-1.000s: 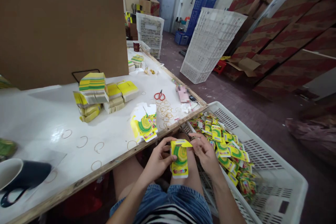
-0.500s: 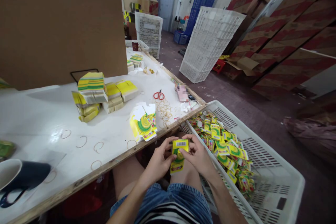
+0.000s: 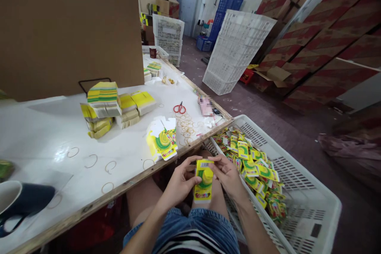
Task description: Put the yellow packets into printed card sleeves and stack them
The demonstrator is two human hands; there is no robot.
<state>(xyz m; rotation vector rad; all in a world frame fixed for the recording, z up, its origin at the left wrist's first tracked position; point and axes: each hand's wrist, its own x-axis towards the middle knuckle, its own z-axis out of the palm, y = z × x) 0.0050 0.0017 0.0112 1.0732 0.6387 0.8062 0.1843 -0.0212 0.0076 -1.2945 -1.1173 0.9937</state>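
Note:
Above my lap I hold a small yellow and green printed carton (image 3: 204, 184), its barcode end up. My left hand (image 3: 185, 177) is closed on its left edge, thumb on the front. At the upper right edge, my right hand (image 3: 226, 175) pinches the carton near the barcode. The fingers behind it are hidden. On the table edge in front lies a loose pile of flat yellow cartons (image 3: 163, 141). To my right, a white plastic crate (image 3: 320, 202) holds many yellow cartons (image 3: 258, 170).
Red-handled scissors (image 3: 179, 108) and scattered rubber bands (image 3: 187, 127) lie on the white table (image 3: 125, 147). Bundled carton stacks (image 3: 102, 97) stand farther left. A dark blue mug (image 3: 29, 202) is at the near left. White crates (image 3: 238, 51) are stacked on the floor beyond.
My right thumb has moved up from the carton's middle to its top edge near the barcode. The carton's front shows more now. My left hand keeps its grip.

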